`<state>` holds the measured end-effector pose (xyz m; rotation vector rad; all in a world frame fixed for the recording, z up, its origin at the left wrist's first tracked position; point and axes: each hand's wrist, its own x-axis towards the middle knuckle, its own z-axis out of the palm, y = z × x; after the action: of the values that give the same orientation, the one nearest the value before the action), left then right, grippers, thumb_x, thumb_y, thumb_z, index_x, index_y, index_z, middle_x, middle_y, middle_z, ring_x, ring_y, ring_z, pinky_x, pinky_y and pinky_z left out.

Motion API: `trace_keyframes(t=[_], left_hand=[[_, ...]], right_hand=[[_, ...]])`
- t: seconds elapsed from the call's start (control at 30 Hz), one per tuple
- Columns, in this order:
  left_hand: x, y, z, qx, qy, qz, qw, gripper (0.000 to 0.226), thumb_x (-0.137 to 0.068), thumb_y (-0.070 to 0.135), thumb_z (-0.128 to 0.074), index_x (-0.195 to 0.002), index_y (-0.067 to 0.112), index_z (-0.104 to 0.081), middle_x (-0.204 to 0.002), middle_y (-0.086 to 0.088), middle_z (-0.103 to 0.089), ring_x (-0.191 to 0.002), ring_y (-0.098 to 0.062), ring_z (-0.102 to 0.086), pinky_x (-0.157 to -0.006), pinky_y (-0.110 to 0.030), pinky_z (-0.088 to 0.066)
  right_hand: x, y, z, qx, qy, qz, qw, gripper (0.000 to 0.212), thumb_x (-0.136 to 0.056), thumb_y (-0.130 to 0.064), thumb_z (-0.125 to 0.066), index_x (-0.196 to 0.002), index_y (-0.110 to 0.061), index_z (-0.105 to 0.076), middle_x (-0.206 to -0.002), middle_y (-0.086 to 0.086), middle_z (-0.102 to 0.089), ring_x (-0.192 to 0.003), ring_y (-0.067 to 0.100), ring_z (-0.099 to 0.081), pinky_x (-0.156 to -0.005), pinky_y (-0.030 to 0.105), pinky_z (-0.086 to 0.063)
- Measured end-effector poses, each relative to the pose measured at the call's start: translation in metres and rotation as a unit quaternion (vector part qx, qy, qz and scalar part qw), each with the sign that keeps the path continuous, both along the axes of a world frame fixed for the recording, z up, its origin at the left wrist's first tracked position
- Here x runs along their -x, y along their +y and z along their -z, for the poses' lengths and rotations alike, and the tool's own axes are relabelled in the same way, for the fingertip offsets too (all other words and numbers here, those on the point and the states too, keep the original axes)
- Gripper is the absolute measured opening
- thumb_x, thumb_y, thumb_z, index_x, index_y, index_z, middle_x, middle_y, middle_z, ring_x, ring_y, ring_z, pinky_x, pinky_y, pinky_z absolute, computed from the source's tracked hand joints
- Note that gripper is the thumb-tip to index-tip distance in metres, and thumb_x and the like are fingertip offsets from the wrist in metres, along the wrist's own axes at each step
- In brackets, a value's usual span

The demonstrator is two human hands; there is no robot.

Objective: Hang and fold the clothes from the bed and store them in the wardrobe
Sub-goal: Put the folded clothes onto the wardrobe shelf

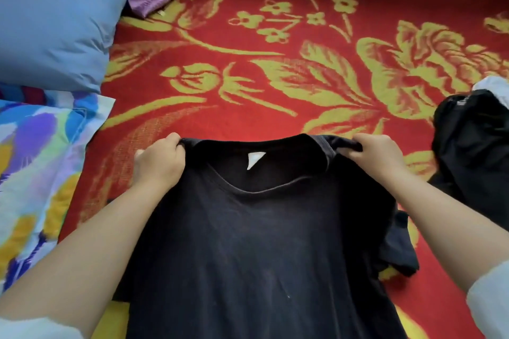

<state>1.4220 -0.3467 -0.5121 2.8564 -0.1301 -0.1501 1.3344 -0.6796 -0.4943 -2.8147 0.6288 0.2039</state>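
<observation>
Near the front edge of the bed, a black T-shirt is held up by its shoulders, collar away from the person and body running back toward them, so its long axis lies front to back. The left hand has its grip clenched on the left shoulder seam, and the right hand pinches the right shoulder in the same way; both stand level, one to each side of the neckline and its white label, so neither is nearer the work than the other. The shirt's right sleeve hangs crumpled off to that side, and the hem is out of view below, so I cannot tell whether the lower part already rests flat. Ahead of the collar the red flowered blanket gives open room to spread the shirt for folding. On the right a heap of dark clothes lies close beside the right hand and would crowd a sideways sweep; on the left a blue pillow and a patterned sheet sit well apart.
</observation>
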Motion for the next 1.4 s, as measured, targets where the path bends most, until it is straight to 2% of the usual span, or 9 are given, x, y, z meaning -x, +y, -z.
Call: trace_keyframes(t=[0.27, 0.67, 0.8, 0.9, 1.03, 1.1, 1.2, 1.3, 1.4], left_hand=[[-0.029, -0.024, 0.102, -0.084, -0.037, -0.036, 0.995, 0.026, -0.094, 0.012, -0.033, -0.090, -0.003, -0.054, -0.095, -0.022, -0.057, -0.094, -0.039, -0.050, -0.076, -0.042, -0.031], [-0.031, -0.037, 0.134, -0.124, -0.086, -0.082, 0.985, 0.025, -0.074, 0.010, -0.033, -0.082, -0.007, -0.051, -0.086, -0.032, -0.050, -0.085, -0.045, -0.048, -0.075, -0.052, -0.033], [-0.017, -0.051, 0.129, -0.061, -0.176, -0.085, 0.979, 0.043, -0.064, -0.007, -0.041, -0.105, -0.008, -0.051, -0.106, -0.034, -0.051, -0.101, -0.049, -0.047, -0.093, -0.064, -0.028], [0.021, -0.096, 0.120, 0.028, -0.240, 0.026, 0.970, 0.054, -0.061, -0.002, -0.035, -0.114, 0.004, -0.042, -0.121, -0.015, -0.041, -0.114, -0.031, -0.038, -0.103, -0.059, -0.011], [0.072, -0.161, 0.126, 0.106, -0.171, 0.262, 0.944, 0.049, -0.068, 0.006, -0.037, -0.116, 0.007, -0.041, -0.127, -0.006, -0.041, -0.121, -0.025, -0.036, -0.110, -0.043, -0.008], [0.064, -0.183, 0.133, 0.077, -0.154, 0.303, 0.937, 0.047, -0.073, 0.009, -0.038, -0.119, 0.005, -0.045, -0.130, -0.011, -0.052, -0.123, -0.026, -0.037, -0.108, -0.044, -0.016], [0.037, -0.201, 0.139, -0.025, -0.107, 0.269, 0.957, 0.051, -0.080, 0.024, -0.036, -0.122, 0.005, -0.057, -0.129, -0.011, -0.057, -0.123, -0.028, -0.049, -0.104, -0.044, -0.029], [0.027, -0.207, 0.144, -0.024, -0.067, 0.217, 0.974, 0.055, -0.082, 0.031, -0.035, -0.128, 0.008, -0.055, -0.135, -0.009, -0.052, -0.125, -0.028, -0.048, -0.103, -0.051, -0.030], [0.027, -0.209, 0.144, -0.026, -0.051, 0.205, 0.977, 0.059, -0.082, 0.034, -0.031, -0.134, 0.011, -0.049, -0.141, -0.008, -0.045, -0.131, -0.027, -0.041, -0.108, -0.050, -0.019]], right_hand=[[-0.053, -0.004, 0.092, 0.070, 0.007, -0.058, 0.996, 0.034, -0.094, -0.041, -0.045, -0.085, -0.007, -0.045, -0.097, 0.020, -0.062, -0.091, 0.035, -0.057, -0.060, 0.032, -0.027], [-0.067, -0.022, 0.141, 0.065, -0.031, -0.040, 0.997, 0.044, -0.098, -0.036, -0.035, -0.088, 0.001, -0.055, -0.090, 0.026, -0.063, -0.085, 0.043, -0.058, -0.061, 0.033, -0.026], [-0.065, -0.022, 0.145, 0.060, -0.067, -0.045, 0.995, 0.059, -0.092, -0.049, -0.024, -0.085, 0.001, -0.055, -0.084, 0.024, -0.063, -0.077, 0.042, -0.059, -0.057, 0.032, -0.021], [-0.070, -0.023, 0.145, 0.061, -0.075, -0.062, 0.993, 0.066, -0.084, -0.048, -0.012, -0.089, 0.001, -0.056, -0.088, 0.025, -0.063, -0.079, 0.042, -0.059, -0.058, 0.032, -0.024], [-0.066, -0.027, 0.146, 0.047, -0.039, -0.061, 0.996, 0.052, -0.098, -0.043, -0.024, -0.099, 0.000, -0.055, -0.100, 0.023, -0.062, -0.091, 0.041, -0.058, -0.061, 0.033, -0.025], [-0.064, -0.028, 0.148, 0.062, -0.054, -0.072, 0.994, 0.057, -0.093, -0.045, -0.018, -0.099, -0.001, -0.055, -0.099, 0.023, -0.063, -0.089, 0.041, -0.058, -0.060, 0.033, -0.024], [-0.065, -0.031, 0.149, 0.055, -0.056, -0.066, 0.995, 0.061, -0.088, -0.043, -0.012, -0.098, -0.002, -0.056, -0.098, 0.022, -0.063, -0.089, 0.040, -0.058, -0.060, 0.033, -0.024], [-0.066, -0.035, 0.147, 0.032, -0.048, -0.071, 0.996, 0.045, -0.100, -0.037, -0.026, -0.094, -0.003, -0.056, -0.097, 0.022, -0.062, -0.090, 0.039, -0.057, -0.061, 0.033, -0.024], [-0.072, -0.044, 0.138, -0.052, -0.041, -0.074, 0.995, 0.043, -0.100, -0.034, -0.030, -0.067, -0.010, -0.044, -0.082, 0.018, -0.059, -0.088, 0.036, -0.054, -0.062, 0.032, -0.024]])
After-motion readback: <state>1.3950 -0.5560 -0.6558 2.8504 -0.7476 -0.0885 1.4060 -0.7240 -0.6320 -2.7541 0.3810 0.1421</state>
